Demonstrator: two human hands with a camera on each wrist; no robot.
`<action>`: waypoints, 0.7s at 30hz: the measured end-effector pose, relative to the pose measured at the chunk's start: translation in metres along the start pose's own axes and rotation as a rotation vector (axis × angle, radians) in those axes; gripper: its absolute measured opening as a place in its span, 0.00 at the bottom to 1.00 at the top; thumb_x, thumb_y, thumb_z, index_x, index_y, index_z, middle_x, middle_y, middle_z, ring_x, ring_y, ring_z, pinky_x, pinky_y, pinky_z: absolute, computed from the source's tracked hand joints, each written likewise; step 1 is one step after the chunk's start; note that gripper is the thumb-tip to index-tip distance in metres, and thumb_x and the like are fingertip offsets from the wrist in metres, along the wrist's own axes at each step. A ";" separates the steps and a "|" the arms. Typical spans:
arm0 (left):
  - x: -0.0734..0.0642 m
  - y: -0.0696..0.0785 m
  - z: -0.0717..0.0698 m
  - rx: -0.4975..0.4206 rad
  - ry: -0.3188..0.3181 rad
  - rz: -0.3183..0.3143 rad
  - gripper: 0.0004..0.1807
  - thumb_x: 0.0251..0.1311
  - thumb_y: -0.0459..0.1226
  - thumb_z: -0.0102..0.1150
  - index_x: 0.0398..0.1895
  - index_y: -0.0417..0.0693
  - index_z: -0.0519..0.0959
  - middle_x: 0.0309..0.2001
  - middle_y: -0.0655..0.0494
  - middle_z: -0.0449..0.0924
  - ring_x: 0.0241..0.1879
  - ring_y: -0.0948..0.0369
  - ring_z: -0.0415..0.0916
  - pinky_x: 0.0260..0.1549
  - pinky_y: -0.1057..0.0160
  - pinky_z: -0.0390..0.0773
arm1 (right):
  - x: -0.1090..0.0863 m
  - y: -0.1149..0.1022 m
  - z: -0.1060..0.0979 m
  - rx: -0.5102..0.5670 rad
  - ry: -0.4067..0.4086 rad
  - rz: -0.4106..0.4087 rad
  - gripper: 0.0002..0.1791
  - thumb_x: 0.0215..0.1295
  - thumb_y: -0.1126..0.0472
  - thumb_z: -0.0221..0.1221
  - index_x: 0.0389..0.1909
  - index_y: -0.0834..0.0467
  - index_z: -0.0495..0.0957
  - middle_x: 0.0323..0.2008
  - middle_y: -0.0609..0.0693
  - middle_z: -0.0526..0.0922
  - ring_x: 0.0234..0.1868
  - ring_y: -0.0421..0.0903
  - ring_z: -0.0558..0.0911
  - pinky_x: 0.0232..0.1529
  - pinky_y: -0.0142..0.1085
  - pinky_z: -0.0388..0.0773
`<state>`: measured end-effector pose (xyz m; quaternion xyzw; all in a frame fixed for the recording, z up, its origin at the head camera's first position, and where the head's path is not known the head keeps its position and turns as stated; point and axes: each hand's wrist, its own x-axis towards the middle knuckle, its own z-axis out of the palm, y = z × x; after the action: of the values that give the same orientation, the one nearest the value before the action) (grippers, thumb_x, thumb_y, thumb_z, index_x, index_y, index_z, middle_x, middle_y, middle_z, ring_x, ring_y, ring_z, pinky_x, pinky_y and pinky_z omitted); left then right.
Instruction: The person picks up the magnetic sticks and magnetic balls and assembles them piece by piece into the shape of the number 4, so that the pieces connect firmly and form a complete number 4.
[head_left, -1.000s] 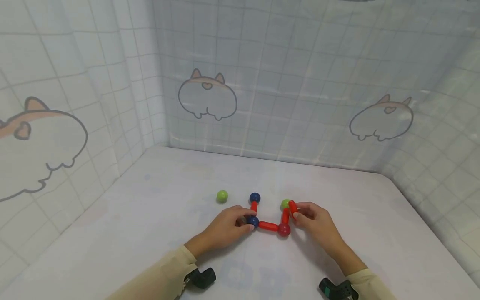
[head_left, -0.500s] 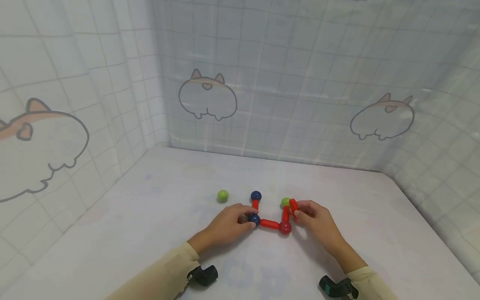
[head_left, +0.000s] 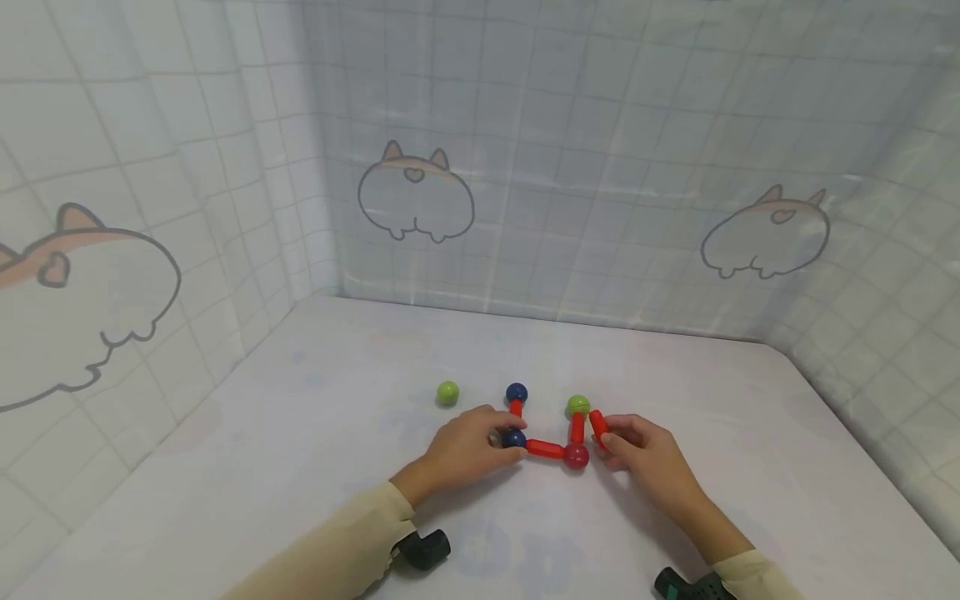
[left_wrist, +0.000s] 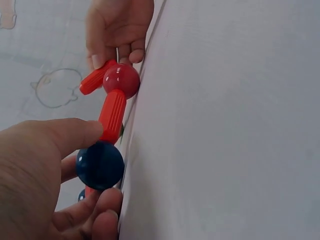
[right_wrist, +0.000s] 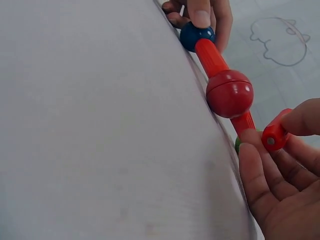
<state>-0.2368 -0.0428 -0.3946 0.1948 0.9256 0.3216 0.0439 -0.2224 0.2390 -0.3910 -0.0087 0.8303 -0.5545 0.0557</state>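
Note:
A linked shape of balls and red rods lies on the table. My left hand grips its near-left blue ball between thumb and fingers. From that ball one rod runs back to another blue ball. A second red rod joins it to a red ball, and a third rod leads from there to a green ball. Just right of this side, my right hand pinches a loose red rod between thumb and fingers, its end showing a small silvery disc.
A loose green ball sits on the white table, left of the linked shape. Curtains with a grid pattern and cartoon animals hang behind and along both sides of the table.
My right hand has drawn the loose rod a little to the right, away from the green ball it overlapped. The left hand and linked shape have shifted slightly right.

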 end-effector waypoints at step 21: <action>0.013 0.010 0.004 0.074 0.034 -0.050 0.17 0.58 0.50 0.68 0.51 0.62 0.85 0.41 0.64 0.79 0.39 0.64 0.74 0.35 0.63 0.76 | -0.024 -0.005 0.001 0.020 -0.059 0.048 0.25 0.69 0.61 0.62 0.66 0.58 0.72 0.40 0.57 0.82 0.34 0.53 0.83 0.38 0.38 0.84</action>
<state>-0.2444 -0.0284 -0.3914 0.1677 0.9420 0.2893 0.0288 -0.1986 0.2379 -0.3850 -0.0043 0.8227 -0.5608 0.0935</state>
